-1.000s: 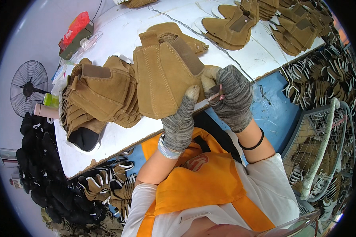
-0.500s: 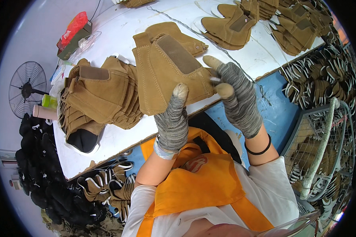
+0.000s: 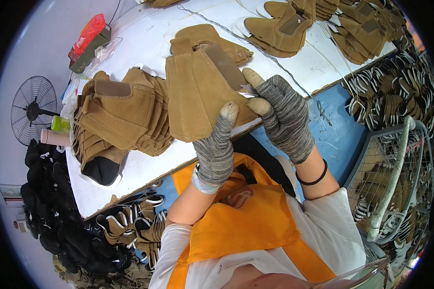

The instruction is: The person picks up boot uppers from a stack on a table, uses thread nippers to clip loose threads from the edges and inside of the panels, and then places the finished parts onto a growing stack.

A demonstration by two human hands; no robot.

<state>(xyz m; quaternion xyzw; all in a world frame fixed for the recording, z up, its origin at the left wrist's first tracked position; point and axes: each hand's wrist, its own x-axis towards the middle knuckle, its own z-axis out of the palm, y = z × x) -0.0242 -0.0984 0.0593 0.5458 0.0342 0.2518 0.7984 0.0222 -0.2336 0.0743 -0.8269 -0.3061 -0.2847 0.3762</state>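
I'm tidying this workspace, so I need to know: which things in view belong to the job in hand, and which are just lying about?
Job in hand:
brown upper, in the left hand
small metal tool, mostly hidden, in the right hand
stacked brown uppers, probably

Apparently just lying about:
red plastic bag
dark box
pink container
black fan

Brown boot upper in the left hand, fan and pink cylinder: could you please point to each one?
Brown boot upper (image 3: pixel 196 98): head view, middle of its stitched side.
Fan (image 3: pixel 32 111): head view, the central hub.
Pink cylinder (image 3: pixel 55 137): head view, middle of its side.
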